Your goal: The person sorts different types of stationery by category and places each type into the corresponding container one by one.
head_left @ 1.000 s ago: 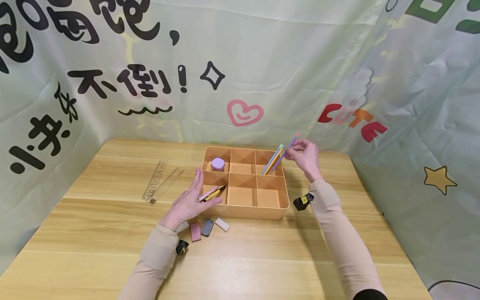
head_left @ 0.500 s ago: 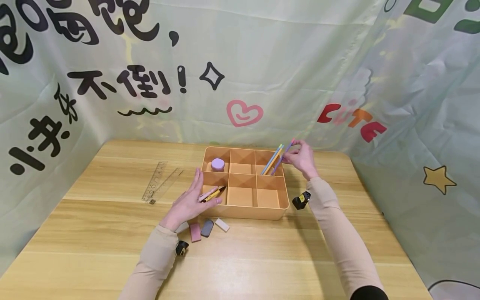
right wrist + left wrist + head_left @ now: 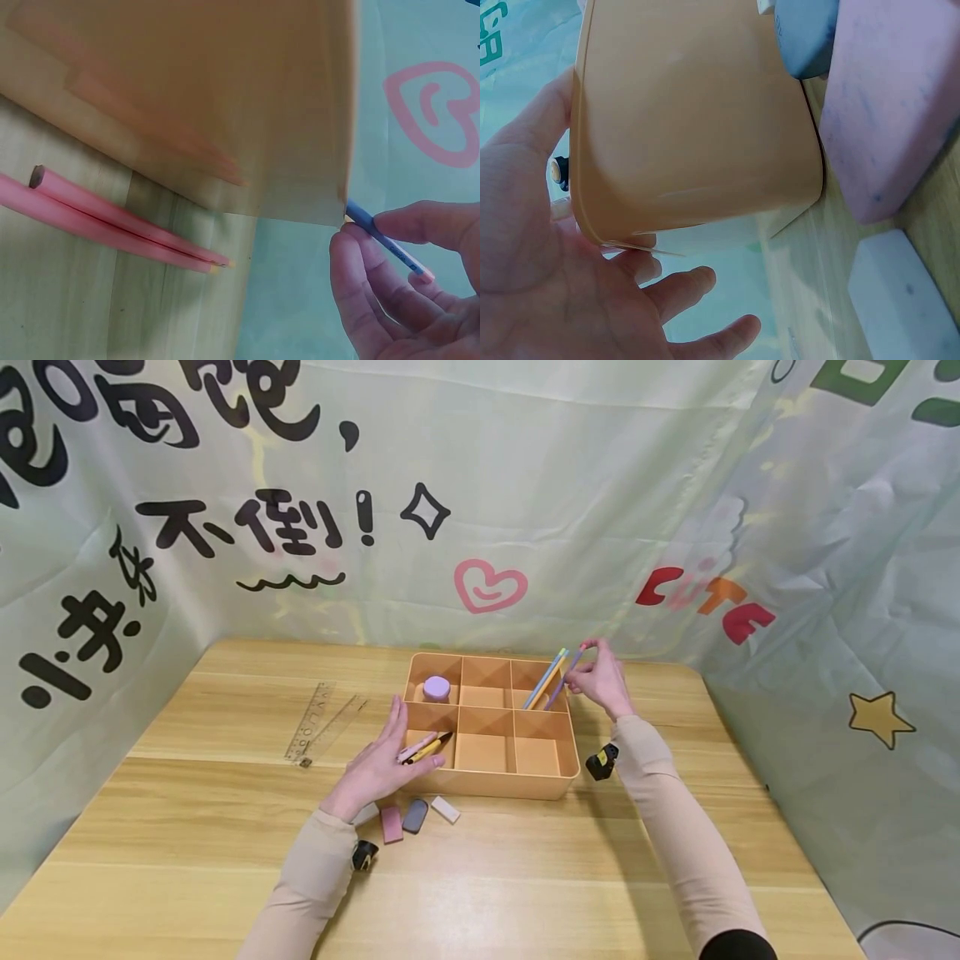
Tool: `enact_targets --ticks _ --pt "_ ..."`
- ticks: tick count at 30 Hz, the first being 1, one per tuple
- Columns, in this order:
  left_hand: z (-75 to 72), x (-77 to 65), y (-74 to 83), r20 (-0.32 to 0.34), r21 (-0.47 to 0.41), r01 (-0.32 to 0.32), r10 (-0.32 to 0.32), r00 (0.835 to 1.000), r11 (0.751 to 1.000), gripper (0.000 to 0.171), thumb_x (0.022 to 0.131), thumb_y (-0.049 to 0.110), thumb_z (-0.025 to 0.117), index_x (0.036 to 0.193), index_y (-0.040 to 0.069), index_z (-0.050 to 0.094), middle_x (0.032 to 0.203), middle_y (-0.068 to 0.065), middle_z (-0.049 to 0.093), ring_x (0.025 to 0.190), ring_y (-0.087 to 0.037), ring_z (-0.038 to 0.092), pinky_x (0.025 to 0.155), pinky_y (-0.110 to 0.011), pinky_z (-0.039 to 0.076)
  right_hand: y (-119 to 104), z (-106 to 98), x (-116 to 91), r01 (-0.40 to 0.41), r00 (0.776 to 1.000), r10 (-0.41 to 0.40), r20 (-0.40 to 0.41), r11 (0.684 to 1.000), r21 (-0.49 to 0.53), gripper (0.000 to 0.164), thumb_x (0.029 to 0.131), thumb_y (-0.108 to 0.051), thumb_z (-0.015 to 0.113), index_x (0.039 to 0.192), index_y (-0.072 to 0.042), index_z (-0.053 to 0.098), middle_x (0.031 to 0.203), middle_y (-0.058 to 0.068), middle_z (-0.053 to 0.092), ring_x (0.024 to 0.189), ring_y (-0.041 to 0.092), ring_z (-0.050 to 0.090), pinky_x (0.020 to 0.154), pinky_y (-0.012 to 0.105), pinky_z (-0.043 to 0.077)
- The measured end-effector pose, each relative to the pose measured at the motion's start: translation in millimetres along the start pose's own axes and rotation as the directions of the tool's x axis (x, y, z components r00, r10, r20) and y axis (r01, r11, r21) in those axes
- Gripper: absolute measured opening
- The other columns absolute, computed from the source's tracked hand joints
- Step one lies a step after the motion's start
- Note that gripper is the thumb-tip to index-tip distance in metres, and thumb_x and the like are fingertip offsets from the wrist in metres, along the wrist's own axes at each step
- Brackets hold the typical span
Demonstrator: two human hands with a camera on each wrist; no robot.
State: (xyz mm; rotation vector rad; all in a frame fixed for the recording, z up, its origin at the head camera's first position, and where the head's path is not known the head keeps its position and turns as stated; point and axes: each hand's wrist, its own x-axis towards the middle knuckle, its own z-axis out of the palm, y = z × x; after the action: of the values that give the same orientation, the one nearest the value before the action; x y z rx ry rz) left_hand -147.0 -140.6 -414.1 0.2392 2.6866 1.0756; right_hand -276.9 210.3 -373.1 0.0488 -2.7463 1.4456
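My right hand pinches a purple pencil with a pink end, leaning in the back right compartment of the orange organizer box. Beside it in that compartment lean a blue pencil and an orange one. In the right wrist view the held pencil sits between thumb and fingers at the rim. My left hand rests on the box's front left corner, its fingers extended along the left side. Partly behind that hand, a yellow-and-black pen and a pink pen lie in the front left compartment.
A purple-lidded jar stands in the back left compartment. Pink, dark grey and white erasers lie before the box. Clear rulers lie left. Two pink pencils lie on the table beside the box.
My right hand has moved slightly down and left, lowering the purple pencil further into the back right compartment. The left hand and the box have stayed where they were.
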Motion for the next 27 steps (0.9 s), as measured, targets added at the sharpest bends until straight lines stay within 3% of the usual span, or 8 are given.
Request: enact_targets --ticks 6,13,18,24,27 --pt "-0.1 0.0 0.6 -0.002 0.005 0.002 -0.002 1.000 1.000 0.112 0.090 0.065 0.061 0.161 0.017 -0.012 0.167 0.006 -0.025 0.143 -0.050 0.038 0.111 -0.065 0.035 1.8 1.2 1.8 0.013 1.000 -0.013 0.003 1.000 -0.014 0.052 0.087 0.002 0.065 0.132 -0.002 0.038 0.103 0.032 0.073 0.056 0.002 0.064 0.059 0.019 0.056" --pt "-0.2 -0.3 1.0 0.000 0.014 0.000 0.000 1.000 1.000 0.112 0.090 0.066 0.061 0.160 0.017 -0.012 0.166 0.006 -0.025 0.142 -0.051 0.039 0.099 -0.059 0.047 2.8 0.4 0.8 0.042 0.999 -0.041 0.022 0.996 -0.075 0.048 0.092 -0.003 0.060 0.135 0.001 0.041 0.102 0.029 0.074 0.059 0.003 0.065 0.064 0.023 0.057" --pt "-0.4 -0.3 1.2 0.000 0.011 0.002 -0.002 1.000 1.000 0.111 0.091 0.064 0.061 0.160 0.017 -0.012 0.166 0.006 -0.025 0.143 -0.051 0.037 0.102 -0.060 0.045 7.4 -2.4 -2.3 0.025 0.999 -0.023 0.031 0.997 -0.068 0.051 0.092 -0.006 0.060 0.139 0.001 0.040 0.104 0.030 0.073 0.060 0.003 0.064 0.065 0.024 0.057" --pt "-0.6 -0.2 1.4 0.004 0.010 0.010 -0.010 1.000 1.000 0.110 0.091 0.063 0.061 0.160 0.019 -0.012 0.166 0.007 -0.026 0.144 -0.052 0.036 0.106 -0.063 0.042 27.8 -11.2 -8.6 -0.034 0.998 0.037 0.048 0.998 -0.060 0.045 0.096 -0.007 0.055 0.137 0.006 0.043 0.106 0.035 0.070 0.060 0.002 0.062 0.071 0.034 0.062" --pt "-0.8 -0.2 0.9 0.005 0.010 0.011 -0.011 1.000 1.000 0.111 0.091 0.064 0.061 0.160 0.019 -0.012 0.166 0.008 -0.026 0.143 -0.052 0.036 0.098 -0.056 0.049 41.3 -15.2 -12.4 -0.082 0.995 0.086 0.052 0.993 -0.081 0.039 0.097 -0.008 0.054 0.132 0.009 0.048 0.098 0.031 0.071 0.062 0.007 0.065 0.070 0.034 0.061"
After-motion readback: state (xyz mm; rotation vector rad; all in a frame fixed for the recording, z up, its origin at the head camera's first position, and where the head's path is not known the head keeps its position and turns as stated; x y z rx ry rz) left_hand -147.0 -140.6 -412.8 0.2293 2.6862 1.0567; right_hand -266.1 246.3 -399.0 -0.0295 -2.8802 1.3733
